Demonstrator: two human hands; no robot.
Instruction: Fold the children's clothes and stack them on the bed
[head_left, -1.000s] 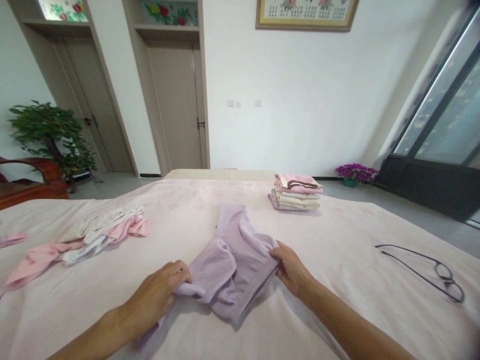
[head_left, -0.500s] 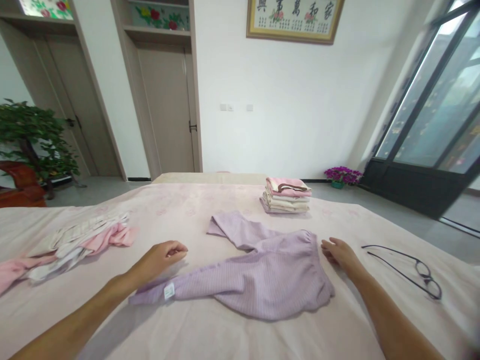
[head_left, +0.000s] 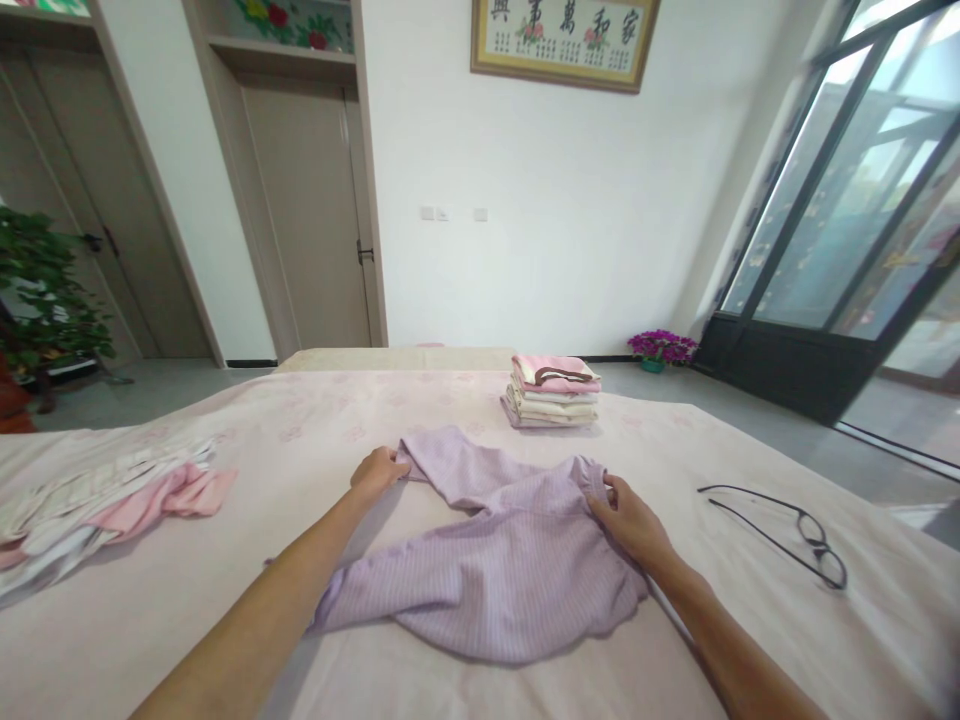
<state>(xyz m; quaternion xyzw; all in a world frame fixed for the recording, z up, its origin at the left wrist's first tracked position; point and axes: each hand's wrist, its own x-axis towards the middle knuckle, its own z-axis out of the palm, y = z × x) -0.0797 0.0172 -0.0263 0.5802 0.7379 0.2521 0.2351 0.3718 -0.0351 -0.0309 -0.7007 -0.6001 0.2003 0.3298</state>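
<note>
A pair of small lilac ribbed trousers (head_left: 502,560) lies spread on the pale pink cloth (head_left: 420,690), its legs pointing left and its gathered waistband on the right. My left hand (head_left: 377,472) pinches the hem of the far leg. At the far end of the waistband, my right hand (head_left: 626,515) has its thumb on top of the fabric and its fingers closed round the edge. The near leg's end is partly hidden behind my left forearm.
A stack of folded clothes (head_left: 553,392) stands beyond the trousers. Black-framed glasses (head_left: 814,540) lie to the right, with their arms unfolded. Rumpled pink and striped clothes (head_left: 127,500) are heaped at the left.
My left hand has moved forward to the far leg's hem and taken hold of it. My right hand has closed on the waistband. The view has turned slightly right.
</note>
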